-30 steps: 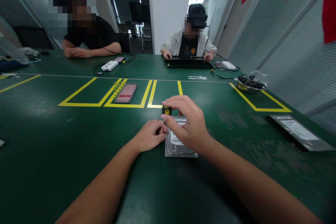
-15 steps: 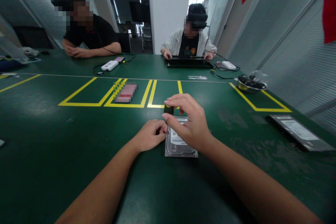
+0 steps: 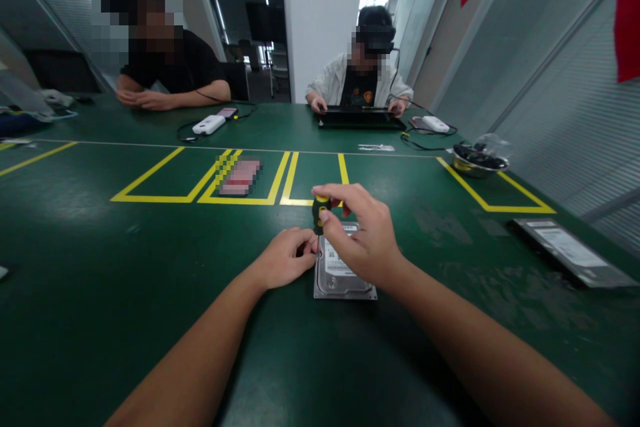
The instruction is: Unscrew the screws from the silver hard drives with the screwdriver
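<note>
A silver hard drive (image 3: 340,277) lies flat on the green table (image 3: 150,267) straight in front of me. My right hand (image 3: 363,237) hovers over its far end, fingers pinched round the black and yellow handle of a small screwdriver (image 3: 320,210) held upright above the drive's far left corner. My left hand (image 3: 285,257) rests on the table against the drive's left edge, fingers curled at that same corner. The screwdriver's tip is hidden behind my fingers.
Yellow tape boxes (image 3: 200,180) mark the table beyond the drive. A flat packaged item (image 3: 570,250) lies at the right, and a metal bowl (image 3: 477,160) farther back. Two people sit across the table, one at a black keyboard (image 3: 360,119), near white devices with cables (image 3: 210,124).
My right hand has turned round the screwdriver handle, fingers shifting from over its top to its side, so more of the handle shows. My left hand and the drive have stayed put.
</note>
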